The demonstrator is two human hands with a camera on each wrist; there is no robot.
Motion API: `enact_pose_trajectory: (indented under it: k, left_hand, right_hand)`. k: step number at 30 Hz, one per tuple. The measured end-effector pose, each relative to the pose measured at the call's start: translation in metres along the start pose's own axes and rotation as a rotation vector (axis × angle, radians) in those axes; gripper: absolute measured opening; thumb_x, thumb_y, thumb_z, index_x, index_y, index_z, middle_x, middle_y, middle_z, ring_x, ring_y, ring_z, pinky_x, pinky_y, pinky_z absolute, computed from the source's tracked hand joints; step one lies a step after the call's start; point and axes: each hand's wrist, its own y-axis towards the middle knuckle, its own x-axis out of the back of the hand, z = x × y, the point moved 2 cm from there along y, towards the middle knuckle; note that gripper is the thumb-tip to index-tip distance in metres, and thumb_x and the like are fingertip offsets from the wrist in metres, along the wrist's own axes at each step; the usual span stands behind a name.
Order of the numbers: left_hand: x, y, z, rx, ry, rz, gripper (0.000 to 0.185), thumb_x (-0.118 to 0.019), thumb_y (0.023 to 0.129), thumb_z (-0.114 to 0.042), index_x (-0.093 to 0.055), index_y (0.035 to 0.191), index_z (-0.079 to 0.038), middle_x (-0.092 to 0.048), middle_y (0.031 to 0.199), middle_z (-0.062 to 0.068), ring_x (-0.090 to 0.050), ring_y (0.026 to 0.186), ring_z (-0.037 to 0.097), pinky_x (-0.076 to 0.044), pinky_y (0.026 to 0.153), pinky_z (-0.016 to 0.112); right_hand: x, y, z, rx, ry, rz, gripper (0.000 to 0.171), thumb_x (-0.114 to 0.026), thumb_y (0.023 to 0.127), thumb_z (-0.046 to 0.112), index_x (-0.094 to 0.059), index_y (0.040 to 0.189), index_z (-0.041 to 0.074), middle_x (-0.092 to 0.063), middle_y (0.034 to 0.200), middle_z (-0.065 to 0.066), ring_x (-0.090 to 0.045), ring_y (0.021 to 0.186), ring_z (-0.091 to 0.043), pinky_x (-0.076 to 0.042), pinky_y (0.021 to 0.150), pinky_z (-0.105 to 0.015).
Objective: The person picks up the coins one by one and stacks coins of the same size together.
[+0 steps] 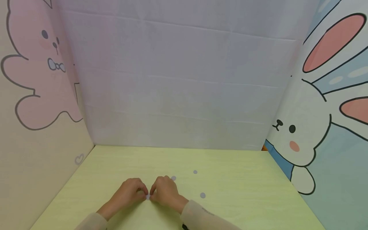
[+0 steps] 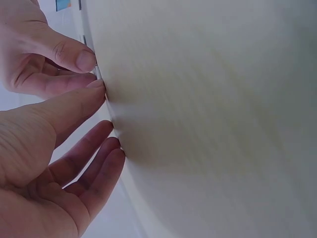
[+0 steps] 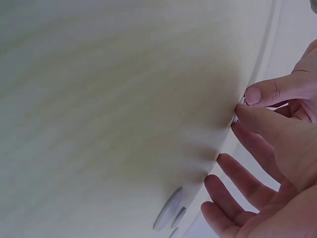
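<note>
A small grey disc (image 1: 148, 197) is pinched flat on the surface (image 1: 230, 179) between the fingertips of both hands (image 1: 130, 191) (image 1: 165, 191), so the grip could be lost and the thin disc flicked toward 3 others (image 1: 202, 195).

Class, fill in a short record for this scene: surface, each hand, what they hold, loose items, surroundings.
Surface: pale green table
Left hand: fingers pinch a small grey disc
Right hand: pinches the same disc
Loose items: three grey discs, far, near, one behind the right hand
Surroundings: rabbit panel, pink cartoon panel
</note>
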Motion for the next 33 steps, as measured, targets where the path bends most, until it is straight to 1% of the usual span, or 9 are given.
enact_pose_trajectory:
  k: [7,15,22,27,33]
  left_hand:
    - [-0.001,-0.007,-0.002,-0.022,0.003,0.017,0.014,-0.09,0.082,-0.01,-0.082,0.084,-0.022,-0.072,0.086,-0.015,-0.067,0.082,0.009,-0.055,0.073,0.028]
    - [0.0,-0.011,-0.006,-0.055,0.015,0.027,0.016,-0.091,0.08,-0.011,-0.082,0.083,-0.024,-0.072,0.086,-0.016,-0.066,0.082,0.008,-0.055,0.074,0.029]
    - [-0.002,-0.012,-0.014,-0.046,0.015,0.044,0.016,-0.093,0.078,-0.011,-0.082,0.081,-0.022,-0.069,0.083,-0.015,-0.061,0.079,0.006,-0.051,0.07,0.027]
    - [-0.002,-0.012,-0.018,-0.045,0.032,0.05,0.017,-0.094,0.077,-0.011,-0.081,0.08,-0.022,-0.068,0.084,-0.015,-0.061,0.079,0.006,-0.051,0.071,0.027]
    - [-0.001,-0.014,-0.021,-0.052,0.033,0.053,0.018,-0.094,0.076,-0.011,-0.081,0.08,-0.022,-0.069,0.086,-0.014,-0.062,0.08,0.007,-0.052,0.071,0.028]
  right_hand:
    - [-0.002,-0.006,0.004,0.012,-0.013,0.008,0.009,-0.094,0.08,0.029,-0.086,0.08,0.028,-0.072,0.093,0.009,-0.053,0.08,-0.008,-0.044,0.069,-0.02]
    - [-0.001,-0.015,0.008,0.071,-0.051,-0.014,0.008,-0.094,0.079,0.029,-0.086,0.079,0.028,-0.073,0.091,0.01,-0.051,0.075,-0.006,-0.04,0.068,-0.018]
    - [-0.001,-0.021,0.007,0.08,-0.071,-0.009,0.007,-0.093,0.081,0.032,-0.086,0.08,0.03,-0.072,0.092,0.011,-0.049,0.075,-0.007,-0.038,0.068,-0.019]
    - [-0.003,-0.024,0.006,0.105,-0.077,-0.024,0.007,-0.093,0.081,0.032,-0.086,0.08,0.03,-0.072,0.09,0.012,-0.048,0.074,-0.006,-0.038,0.067,-0.019]
    - [-0.004,-0.026,0.005,0.12,-0.081,-0.026,0.008,-0.093,0.081,0.033,-0.086,0.081,0.03,-0.072,0.091,0.012,-0.049,0.074,-0.006,-0.04,0.07,-0.02]
